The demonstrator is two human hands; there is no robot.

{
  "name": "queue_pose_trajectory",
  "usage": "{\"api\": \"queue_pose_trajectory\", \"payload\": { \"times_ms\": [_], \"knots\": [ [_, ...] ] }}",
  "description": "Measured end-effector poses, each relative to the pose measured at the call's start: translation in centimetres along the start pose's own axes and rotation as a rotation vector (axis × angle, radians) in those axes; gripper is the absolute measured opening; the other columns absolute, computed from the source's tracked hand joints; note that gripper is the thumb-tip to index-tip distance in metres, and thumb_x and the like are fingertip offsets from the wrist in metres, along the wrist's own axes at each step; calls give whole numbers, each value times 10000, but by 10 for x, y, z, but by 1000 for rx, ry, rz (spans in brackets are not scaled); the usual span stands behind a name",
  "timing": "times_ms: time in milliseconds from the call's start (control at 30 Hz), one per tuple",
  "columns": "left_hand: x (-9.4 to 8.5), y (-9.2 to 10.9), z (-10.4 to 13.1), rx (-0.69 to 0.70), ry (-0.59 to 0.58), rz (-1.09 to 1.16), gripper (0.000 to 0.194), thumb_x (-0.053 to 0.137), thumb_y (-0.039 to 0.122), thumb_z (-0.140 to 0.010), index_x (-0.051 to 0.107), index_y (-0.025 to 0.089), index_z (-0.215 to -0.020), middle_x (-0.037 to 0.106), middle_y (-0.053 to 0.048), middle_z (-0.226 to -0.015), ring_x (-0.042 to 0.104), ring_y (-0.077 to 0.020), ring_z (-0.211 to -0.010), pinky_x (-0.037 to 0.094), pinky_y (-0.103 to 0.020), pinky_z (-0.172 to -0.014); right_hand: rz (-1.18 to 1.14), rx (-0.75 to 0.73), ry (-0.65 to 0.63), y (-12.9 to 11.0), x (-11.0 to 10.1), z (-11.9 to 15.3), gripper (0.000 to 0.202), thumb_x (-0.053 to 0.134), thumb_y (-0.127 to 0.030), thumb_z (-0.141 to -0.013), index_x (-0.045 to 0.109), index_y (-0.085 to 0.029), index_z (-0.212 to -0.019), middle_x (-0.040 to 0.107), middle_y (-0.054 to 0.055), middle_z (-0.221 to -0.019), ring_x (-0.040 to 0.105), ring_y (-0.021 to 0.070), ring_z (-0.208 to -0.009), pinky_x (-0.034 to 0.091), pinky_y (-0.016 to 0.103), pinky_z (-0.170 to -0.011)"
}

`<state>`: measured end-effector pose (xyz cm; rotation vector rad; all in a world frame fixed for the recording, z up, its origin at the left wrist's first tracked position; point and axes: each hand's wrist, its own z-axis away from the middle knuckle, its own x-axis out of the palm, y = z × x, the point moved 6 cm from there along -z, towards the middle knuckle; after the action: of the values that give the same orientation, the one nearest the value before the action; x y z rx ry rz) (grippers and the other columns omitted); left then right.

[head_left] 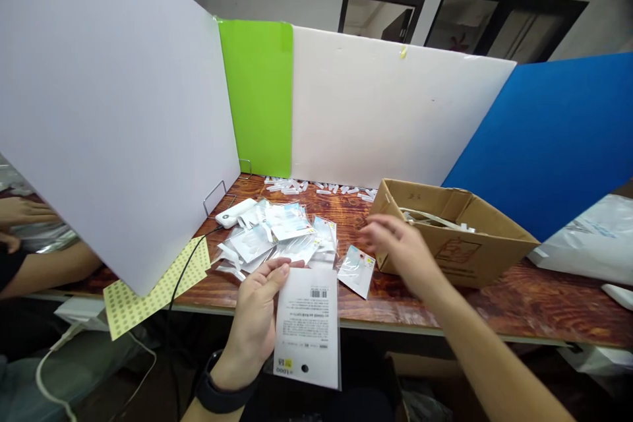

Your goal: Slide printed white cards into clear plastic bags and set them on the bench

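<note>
My left hand [258, 313], with a black band at the wrist, is closed on the top left corner of a printed card packet [307, 336]. The packet is a white card in a clear sleeve, held in front of the table edge; its barcode and small print face me upside down. My right hand [395, 244] hovers at the left side of a cardboard box [459, 257], slightly blurred, its fingers loosely apart with nothing seen in them. Just left of it lies a single card packet [357, 270]. Beyond my left hand several more clear packets [289, 221] lie in a loose pile.
A white device [236, 213] with a black cable lies by the pile. Yellow sticker sheets [148, 290] overhang the table's left front. Small white pieces [287, 184] are scattered along the white back panel [376, 112]. A blue panel [548, 138] stands right. Another person's arm [54, 267] shows at left.
</note>
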<state>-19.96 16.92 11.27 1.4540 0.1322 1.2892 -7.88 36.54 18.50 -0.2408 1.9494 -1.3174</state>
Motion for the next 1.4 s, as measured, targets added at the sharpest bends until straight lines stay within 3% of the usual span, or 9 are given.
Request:
{"api": "queue_pose_trajectory", "payload": {
  "times_ms": [33,100,200,467,600,733,933,1233,1400],
  "knots": [
    [3,-2,2,-8,-14,3,206,686,160,-679,564,134,-843,720,-74,-780,672,-173,-655,544,-266,-598,-201,45,-193,1,28,20,447,560,-414,-805,525,-194,-1192,651,87,-1078,627,212,-919,516,333,-759],
    [7,-5,7,-28,-46,4,198,681,161,-689,569,136,-850,717,-65,-763,674,-175,-669,538,-257,-601,-460,123,-353,3,62,51,387,608,-411,-774,610,-176,-1081,690,77,-964,644,204,-841,522,314,-705],
    [9,-8,14,-83,-78,2,161,658,151,-713,578,137,-852,716,-68,-765,673,-174,-694,531,-255,-624,-630,199,-393,10,81,73,276,600,-384,-793,691,-147,-903,704,53,-775,644,169,-722,510,290,-674],
    [-20,-17,41,-289,-175,-162,325,636,146,-743,561,114,-1057,709,-127,-914,661,-167,-700,499,-250,-635,-738,378,-481,34,82,106,255,661,-334,-754,687,-180,-955,711,49,-770,648,164,-699,518,286,-646],
    [-42,-33,58,-395,-180,-219,402,645,176,-746,543,111,-1129,718,-104,-819,650,-159,-675,483,-241,-619,-646,411,-493,49,89,131,236,638,-326,-775,687,-236,-988,715,24,-787,633,135,-690,510,245,-641],
    [-67,-49,71,-470,-134,-179,471,670,162,-723,548,155,-1178,718,-62,-698,635,-138,-623,469,-227,-590,-501,355,-510,57,98,148,143,607,-284,-795,727,-250,-865,719,12,-777,621,114,-676,481,187,-608],
    [-99,-62,80,-462,14,-179,82,738,146,-604,725,147,-685,725,-66,-667,633,-142,-608,459,-208,-560,-388,256,-561,56,107,157,188,549,-213,-812,730,-263,-816,730,7,-792,653,129,-708,494,189,-619],
    [-99,-67,80,-431,0,-147,45,727,178,-587,704,140,-597,658,-19,-535,552,-96,-495,408,-188,-491,-301,69,-539,46,103,154,220,524,-155,-806,720,-241,-857,730,26,-843,668,154,-767,519,224,-669],
    [-100,-66,84,-415,10,-147,49,723,189,-604,700,148,-591,660,-24,-566,555,-111,-525,413,-208,-521,-331,77,-556,50,96,160,221,512,-195,-831,707,-254,-915,703,52,-970,643,203,-899,508,305,-779]
  ]
}}
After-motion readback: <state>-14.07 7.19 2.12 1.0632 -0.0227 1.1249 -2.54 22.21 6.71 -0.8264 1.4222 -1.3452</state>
